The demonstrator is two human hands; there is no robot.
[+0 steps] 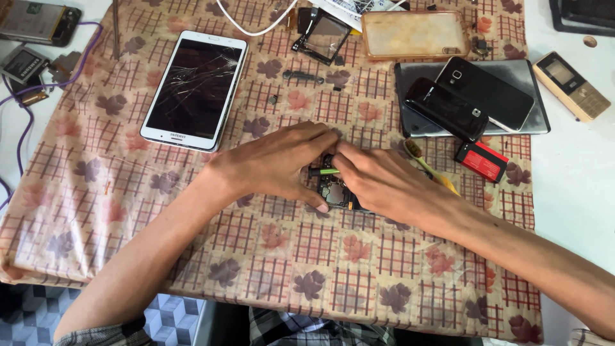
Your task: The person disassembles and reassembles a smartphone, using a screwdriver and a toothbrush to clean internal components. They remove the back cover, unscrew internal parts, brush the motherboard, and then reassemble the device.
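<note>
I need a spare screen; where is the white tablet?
In the head view, the white tablet with its cracked screen lies upper left on the patterned tablecloth, beyond the left hand.

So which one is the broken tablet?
Start at the tablecloth with the leaf and check pattern. Look up and left of the left hand, to the flat white-framed tablet with the dark screen. Only its glass is covered in cracks.

An opened phone [334, 191] with bare dark circuitry lies flat on the leaf-patterned cloth [275, 256], mostly hidden.
</note>
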